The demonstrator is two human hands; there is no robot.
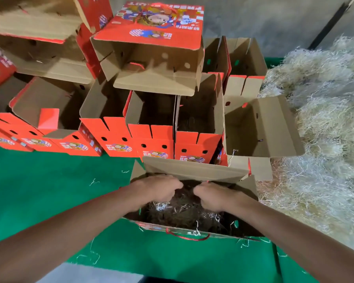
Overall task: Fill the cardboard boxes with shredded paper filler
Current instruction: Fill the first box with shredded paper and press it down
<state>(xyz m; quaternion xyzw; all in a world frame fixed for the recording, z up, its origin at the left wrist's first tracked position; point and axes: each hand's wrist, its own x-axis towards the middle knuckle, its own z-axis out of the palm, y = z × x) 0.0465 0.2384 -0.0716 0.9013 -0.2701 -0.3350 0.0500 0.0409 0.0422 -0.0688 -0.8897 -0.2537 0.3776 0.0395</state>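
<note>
An open red cardboard box (pixel 184 170) with a red cord handle stands on the green cloth right in front of me. Shredded paper filler (pixel 184 211) lies inside it, mostly in shadow. My left hand (pixel 157 188) and my right hand (pixel 213 196) are both down inside the box, side by side, fingers curled into the filler. A large heap of pale shredded paper (pixel 323 127) fills the right side of the table.
Several open red-and-brown boxes (pixel 151 127) stand in rows behind the front box, some stacked on their sides (pixel 149 48). One open box (pixel 260 127) sits next to the paper heap. The green table cloth (pixel 49 184) spreads to the left, with loose shreds on it.
</note>
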